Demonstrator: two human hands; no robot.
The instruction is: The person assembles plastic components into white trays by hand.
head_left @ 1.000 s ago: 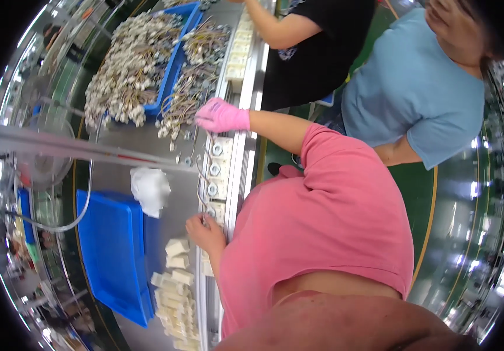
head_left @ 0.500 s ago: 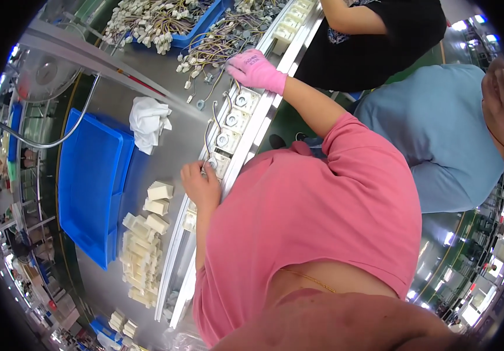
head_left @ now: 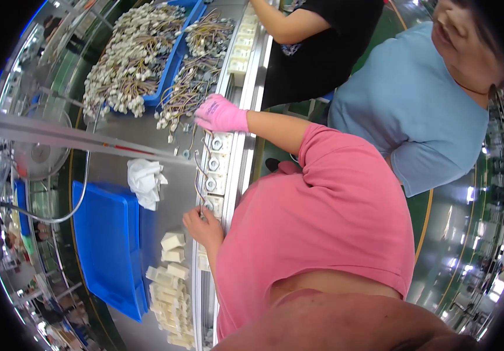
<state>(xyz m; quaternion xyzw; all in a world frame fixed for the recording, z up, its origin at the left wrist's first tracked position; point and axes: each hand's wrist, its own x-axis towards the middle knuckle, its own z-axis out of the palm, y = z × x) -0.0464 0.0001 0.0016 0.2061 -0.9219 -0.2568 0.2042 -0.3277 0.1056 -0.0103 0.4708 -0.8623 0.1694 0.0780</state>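
Note:
My bare left hand (head_left: 204,226) is at the near end of a row of white square housings (head_left: 216,165), each with a round grey-and-white part in its middle. Its fingertips pinch at a cable (head_left: 199,188) where that runs into the nearest of these housings. At the far end of the row is my right hand (head_left: 221,114), in a pink glove. Its fingers curl closed at the edge of a heap of cables with connectors (head_left: 190,96); what they hold is hidden under the glove.
A metal rail (head_left: 241,161) runs along the row. On the table are a blue bin (head_left: 106,234), a crumpled white cloth (head_left: 145,182), stacked cream blocks (head_left: 170,301) and a blue tray of cables (head_left: 173,76). Beyond my right arm stand people in black (head_left: 322,64) and light blue (head_left: 404,105).
The whole view has swung, so the table and both hands sit lower in it. Against the row of housings, both hands have hardly moved.

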